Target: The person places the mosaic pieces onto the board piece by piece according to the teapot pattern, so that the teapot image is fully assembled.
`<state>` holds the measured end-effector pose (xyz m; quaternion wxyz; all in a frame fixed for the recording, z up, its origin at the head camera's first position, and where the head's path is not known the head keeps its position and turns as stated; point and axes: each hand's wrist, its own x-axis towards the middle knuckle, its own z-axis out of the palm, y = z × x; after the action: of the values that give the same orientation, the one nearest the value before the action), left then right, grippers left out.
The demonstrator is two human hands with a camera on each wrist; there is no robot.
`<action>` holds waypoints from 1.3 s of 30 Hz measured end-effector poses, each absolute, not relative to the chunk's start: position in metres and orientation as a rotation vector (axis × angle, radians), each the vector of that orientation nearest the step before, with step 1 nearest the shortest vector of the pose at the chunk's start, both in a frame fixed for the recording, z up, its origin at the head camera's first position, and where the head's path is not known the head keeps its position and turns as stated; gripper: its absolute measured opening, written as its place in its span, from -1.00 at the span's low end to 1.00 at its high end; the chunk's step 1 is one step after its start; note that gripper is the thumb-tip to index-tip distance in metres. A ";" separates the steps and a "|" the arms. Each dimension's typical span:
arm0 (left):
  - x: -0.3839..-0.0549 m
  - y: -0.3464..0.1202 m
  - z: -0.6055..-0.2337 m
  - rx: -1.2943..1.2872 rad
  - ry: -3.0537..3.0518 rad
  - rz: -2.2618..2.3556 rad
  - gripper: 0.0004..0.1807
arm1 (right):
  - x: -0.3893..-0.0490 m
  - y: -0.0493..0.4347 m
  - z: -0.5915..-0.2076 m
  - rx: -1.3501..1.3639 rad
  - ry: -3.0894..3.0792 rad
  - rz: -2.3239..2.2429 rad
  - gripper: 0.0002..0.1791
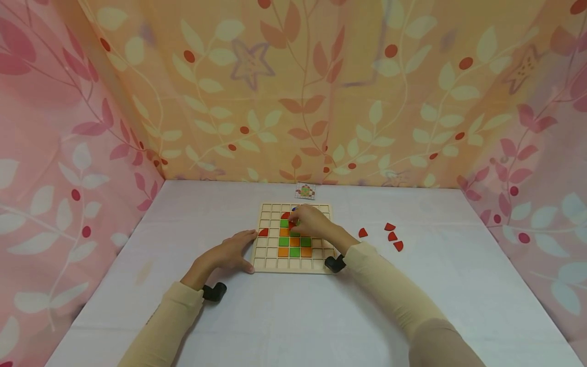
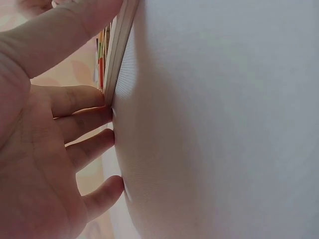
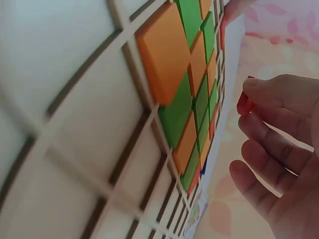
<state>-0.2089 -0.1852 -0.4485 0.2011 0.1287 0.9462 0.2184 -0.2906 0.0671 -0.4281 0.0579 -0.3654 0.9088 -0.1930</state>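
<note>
My right hand [image 1: 312, 220] is over the upper middle of a wooden grid board [image 1: 270, 263], pinching a small red piece [image 3: 245, 103] between thumb and fingertips. Under and around that hand, green squares [image 1: 295, 252] and orange squares [image 1: 283, 252] fill a block of cells. A red quarter-round piece [image 1: 285, 215] and a partly covered blue piece [image 1: 294, 209] lie just beyond. Another red quarter-round piece [image 1: 263, 232] sits near the board's left edge. There my left hand [image 1: 229, 253] touches the side, fingers spread and thumb by the near corner.
Several loose red quarter-round pieces [image 1: 392, 236] lie on the white tabletop [image 1: 293, 316] right of the board. Behind the board is a small printed pattern card [image 1: 304, 191]. Floral curtains [image 1: 293, 102] close off the back and both sides.
</note>
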 end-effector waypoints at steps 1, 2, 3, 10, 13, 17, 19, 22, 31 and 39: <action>-0.209 -0.185 -0.448 0.361 2.643 0.610 0.11 | -0.292 0.064 -0.429 -1.111 2.748 -0.585 -0.73; -0.209 -0.185 -0.448 0.364 2.643 0.610 0.11 | -0.293 0.061 -0.430 -1.114 2.746 -0.579 -0.73; -0.209 -0.185 -0.448 0.365 2.642 0.611 0.11 | -0.293 0.058 -0.431 -1.119 2.741 -0.578 -0.74; -0.208 -0.186 -0.447 0.366 2.628 0.632 0.10 | -0.297 0.036 -0.438 -1.112 2.722 -0.535 -0.72; -0.207 -0.185 -0.446 0.360 2.622 0.638 0.10 | -0.297 0.027 -0.438 -1.099 2.695 -0.521 -0.70; -0.207 -0.185 -0.446 0.359 2.625 0.636 0.10 | -0.296 0.018 -0.439 -1.067 2.663 -0.517 -0.71; -0.207 -0.185 -0.446 0.362 2.627 0.636 0.10 | -0.296 0.016 -0.439 -1.059 2.657 -0.512 -0.73; -0.208 -0.185 -0.446 0.366 2.632 0.633 0.10 | -0.295 0.013 -0.440 -1.067 2.661 -0.489 -0.74; -0.208 -0.185 -0.445 0.375 2.631 0.629 0.10 | -0.294 0.008 -0.439 -1.054 2.666 -0.466 -0.76; -0.209 -0.185 -0.448 0.364 2.629 0.627 0.11 | -0.292 0.009 -0.440 -1.058 2.669 -0.475 -0.74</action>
<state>-0.2095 -0.1852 -0.4477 0.2058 0.1305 0.9434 0.2250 -0.2923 0.0094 -0.4402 0.1153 -0.3612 0.9110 -0.1621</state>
